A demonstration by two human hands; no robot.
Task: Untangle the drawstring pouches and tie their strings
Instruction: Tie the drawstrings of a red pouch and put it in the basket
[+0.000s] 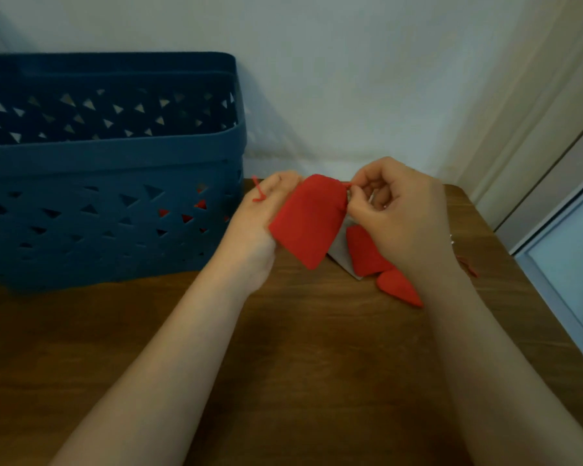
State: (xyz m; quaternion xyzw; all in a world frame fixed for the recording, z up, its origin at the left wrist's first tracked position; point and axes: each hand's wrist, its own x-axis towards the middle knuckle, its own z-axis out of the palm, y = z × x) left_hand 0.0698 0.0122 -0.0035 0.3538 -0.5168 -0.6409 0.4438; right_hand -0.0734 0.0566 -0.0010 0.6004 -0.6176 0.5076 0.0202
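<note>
Left hand (263,213) grips one red pouch (308,220); right hand (398,210) pinches its string (348,186); two pouches (367,253) lie below.

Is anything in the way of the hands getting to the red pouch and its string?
No. The left hand already holds the red pouch, and the right hand pinches its string at the top. Nothing visible sits between them.

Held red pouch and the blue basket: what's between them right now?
In the head view, only the left hand gripping the red pouch sits between it and the blue basket, with a red string end over its fingers.
</note>
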